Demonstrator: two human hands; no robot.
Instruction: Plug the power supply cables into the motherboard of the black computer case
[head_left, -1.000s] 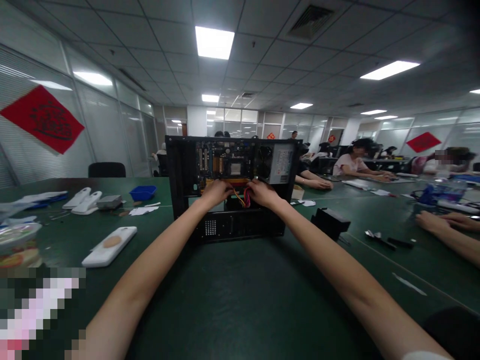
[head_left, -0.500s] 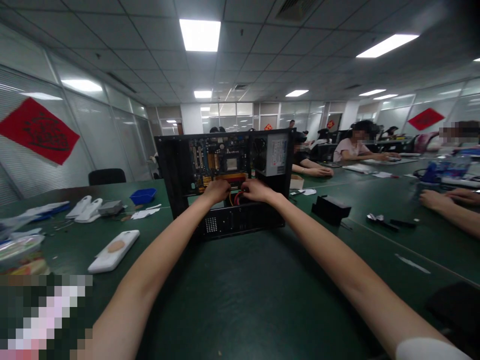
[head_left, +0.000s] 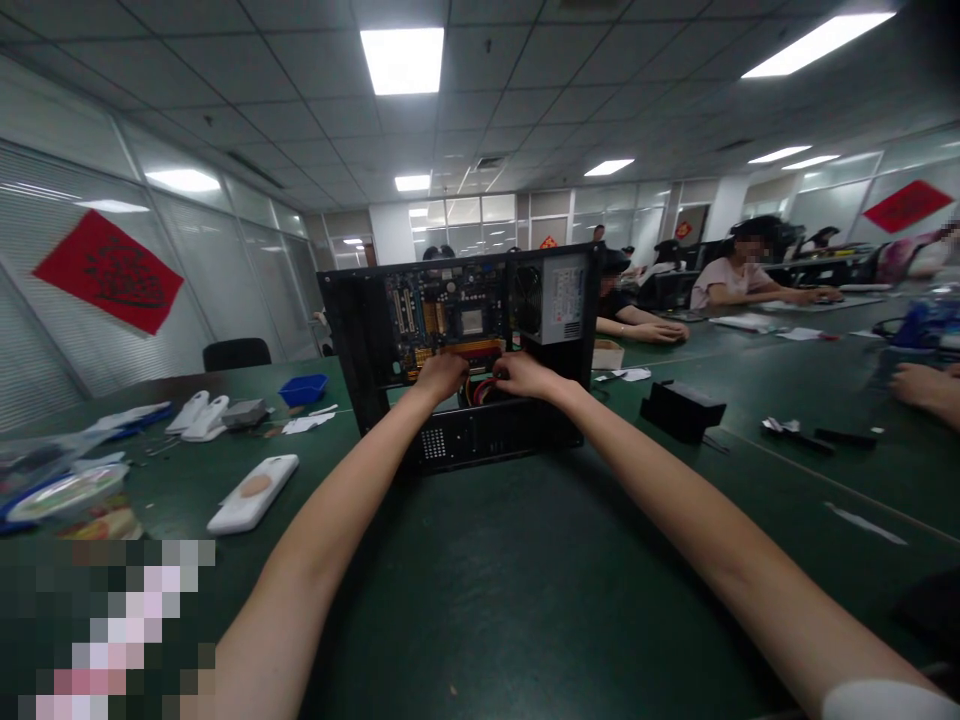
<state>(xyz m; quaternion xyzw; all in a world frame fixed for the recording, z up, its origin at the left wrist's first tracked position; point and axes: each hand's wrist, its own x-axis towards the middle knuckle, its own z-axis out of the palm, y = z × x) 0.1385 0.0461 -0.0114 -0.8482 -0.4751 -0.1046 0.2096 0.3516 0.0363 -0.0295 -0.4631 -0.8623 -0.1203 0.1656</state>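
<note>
An open black computer case (head_left: 450,440) stands on the green table, its inside facing me. Mounted in it are a motherboard (head_left: 450,300) and, at the upper right, a silver power supply (head_left: 564,296). My left hand (head_left: 444,377) is at the lower part of the board with its fingers curled in. Just right of it, my right hand (head_left: 525,374) is also closed, its fingertips beside the red and orange slots (head_left: 480,351). Red and yellow cables (head_left: 481,387) run between the two hands. Whatever the fingertips pinch is hidden.
On the left lie a white phone-like object (head_left: 255,493), a blue tray (head_left: 303,388), white plastic pieces (head_left: 205,416) and a food tub (head_left: 75,500). Right of the case are a black bracket-like box (head_left: 682,408) and small black strips (head_left: 799,436). Other people sit along the table.
The view has shifted slightly, so the case and table items appear further right. Both hands stay at the same part of the board, with hardly any movement against the case.
</note>
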